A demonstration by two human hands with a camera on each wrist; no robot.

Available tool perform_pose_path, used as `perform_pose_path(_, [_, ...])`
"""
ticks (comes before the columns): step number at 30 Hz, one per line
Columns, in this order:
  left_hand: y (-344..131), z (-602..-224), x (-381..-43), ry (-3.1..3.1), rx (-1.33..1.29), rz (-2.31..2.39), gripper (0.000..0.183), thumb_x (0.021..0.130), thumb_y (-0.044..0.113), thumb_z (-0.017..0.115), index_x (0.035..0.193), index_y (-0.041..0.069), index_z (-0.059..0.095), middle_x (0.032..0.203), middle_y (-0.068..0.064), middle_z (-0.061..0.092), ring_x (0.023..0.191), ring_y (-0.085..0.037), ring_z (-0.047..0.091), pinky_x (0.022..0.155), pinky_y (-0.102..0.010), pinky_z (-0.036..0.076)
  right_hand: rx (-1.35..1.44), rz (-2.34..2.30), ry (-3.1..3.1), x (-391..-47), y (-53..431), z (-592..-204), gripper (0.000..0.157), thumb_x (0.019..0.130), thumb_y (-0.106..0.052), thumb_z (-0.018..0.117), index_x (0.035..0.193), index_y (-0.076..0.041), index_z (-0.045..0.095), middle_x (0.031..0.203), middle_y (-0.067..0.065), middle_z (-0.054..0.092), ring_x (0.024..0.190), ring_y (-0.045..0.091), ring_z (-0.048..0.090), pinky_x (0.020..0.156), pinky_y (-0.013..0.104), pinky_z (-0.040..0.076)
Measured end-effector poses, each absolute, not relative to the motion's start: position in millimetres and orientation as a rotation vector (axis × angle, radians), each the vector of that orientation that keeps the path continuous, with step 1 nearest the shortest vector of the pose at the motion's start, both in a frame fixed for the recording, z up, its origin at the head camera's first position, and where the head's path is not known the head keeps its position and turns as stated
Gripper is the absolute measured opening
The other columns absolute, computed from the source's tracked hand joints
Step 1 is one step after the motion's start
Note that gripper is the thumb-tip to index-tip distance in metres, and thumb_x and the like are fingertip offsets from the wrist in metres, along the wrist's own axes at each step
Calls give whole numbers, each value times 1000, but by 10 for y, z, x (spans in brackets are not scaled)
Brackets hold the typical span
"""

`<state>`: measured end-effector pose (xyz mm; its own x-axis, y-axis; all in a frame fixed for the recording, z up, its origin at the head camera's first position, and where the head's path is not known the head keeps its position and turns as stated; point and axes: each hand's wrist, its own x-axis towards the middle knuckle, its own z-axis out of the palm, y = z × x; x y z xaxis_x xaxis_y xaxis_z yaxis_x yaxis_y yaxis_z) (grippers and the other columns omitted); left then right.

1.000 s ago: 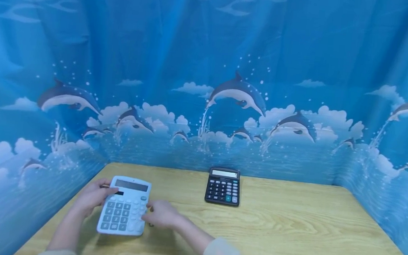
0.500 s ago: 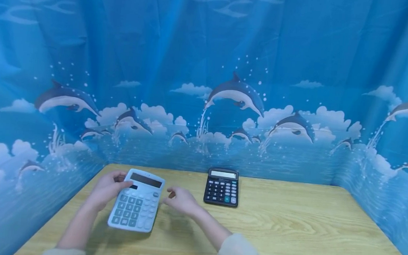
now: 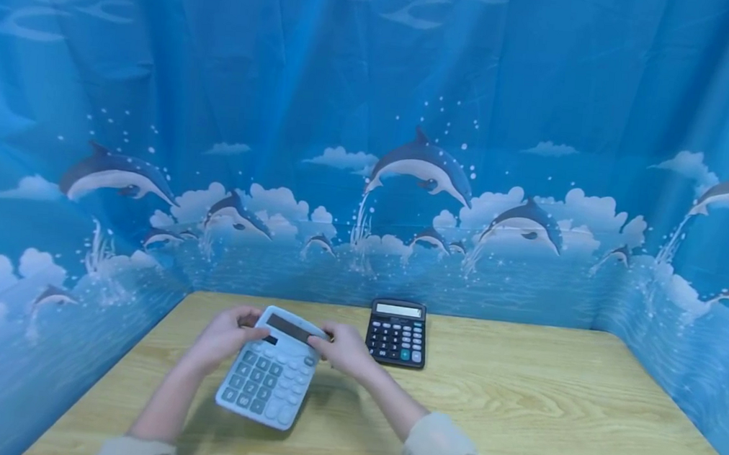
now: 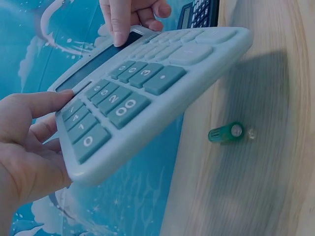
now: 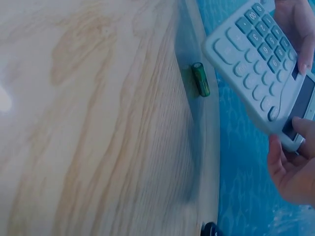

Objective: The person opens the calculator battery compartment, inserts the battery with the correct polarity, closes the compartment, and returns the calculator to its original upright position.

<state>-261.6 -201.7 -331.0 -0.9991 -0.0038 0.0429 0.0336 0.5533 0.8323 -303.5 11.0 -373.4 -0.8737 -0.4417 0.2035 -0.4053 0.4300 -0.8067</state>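
Note:
A pale blue calculator (image 3: 273, 378) with grey-green number keys is held tilted above the table, keys facing up. My left hand (image 3: 225, 336) grips its left edge, thumb on the face beside the small solar panel. At the upper right corner, my right hand (image 3: 346, 350) pinches it, the thumb lying over the display and the fingers behind. The left wrist view shows the left hand (image 4: 29, 142) wrapped around the near side. Below the calculator, a small green battery (image 4: 226, 132) lies on the wood; the right wrist view also shows this battery (image 5: 201, 79).
A black calculator (image 3: 397, 335) lies near the back edge of the wooden table (image 3: 518, 407), just right of my right hand. A blue curtain (image 3: 323, 108) printed with dolphins stands around the table's back and sides.
The pale calculator has moved right and turned clockwise, carried by my left hand. My right hand let go of its right edge, moved up, and now pinches the upper right corner.

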Motion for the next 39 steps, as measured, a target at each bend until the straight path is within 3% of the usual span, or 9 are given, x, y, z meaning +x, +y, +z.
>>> perform_pose_path(6, [-1899, -3382, -2687, -2709, -21, -1560, 40, 86, 14, 64, 119, -6, 53, 108, -16, 60, 94, -26, 57, 79, -39, 48, -791, -1495, 2539, -3085, 323, -3766, 17, 90, -22, 59, 82, -7, 62, 65, 1, 58, 56, 16, 57, 55, 40, 53])
perform_pose_path(11, [-1800, -3454, -2734, -2702, -4, -1676, 41, 86, 19, 65, 117, -6, 55, 103, -13, 61, 86, -22, 58, 72, -36, 49, -826, -1497, 2518, -3093, 513, -3752, 19, 90, -22, 60, 82, -5, 62, 66, 2, 59, 53, 12, 56, 55, 43, 53])
perform_pose_path(18, [-1703, -3551, -2725, -2733, -68, -1785, 41, 81, 10, 67, 113, -12, 54, 93, -13, 62, 75, -19, 60, 68, -35, 52, -785, -1517, 2563, -3107, 782, -3785, 18, 90, -19, 60, 81, -4, 61, 68, 3, 59, 52, 11, 56, 56, 47, 53])
perform_pose_path(27, [-1606, -3613, -2717, -2830, -263, -1732, 29, 77, 8, 69, 98, -9, 60, 83, -8, 60, 68, -15, 55, 60, -29, 49, -698, -1622, 2577, -3081, 1082, -3793, 15, 90, -13, 60, 84, 0, 60, 68, 5, 59, 52, 11, 56, 56, 47, 53])
perform_pose_path(33, [-1531, -3645, -2730, -2819, -415, -1737, 28, 78, 6, 68, 99, -10, 60, 81, -9, 59, 68, -15, 57, 62, -33, 53, -670, -1702, 2516, -3075, 1269, -3836, 17, 91, -14, 58, 89, 3, 59, 76, 9, 62, 57, 16, 59, 59, 47, 54])
perform_pose_path(39, [-1393, -3576, -2738, -2825, -494, -1535, 19, 79, 8, 68, 94, -3, 64, 77, -5, 61, 70, -16, 58, 64, -38, 53, -623, -1606, 2663, -3068, 1438, -3816, 16, 89, -20, 63, 92, -5, 65, 78, 3, 61, 61, 19, 56, 56, 37, 51])
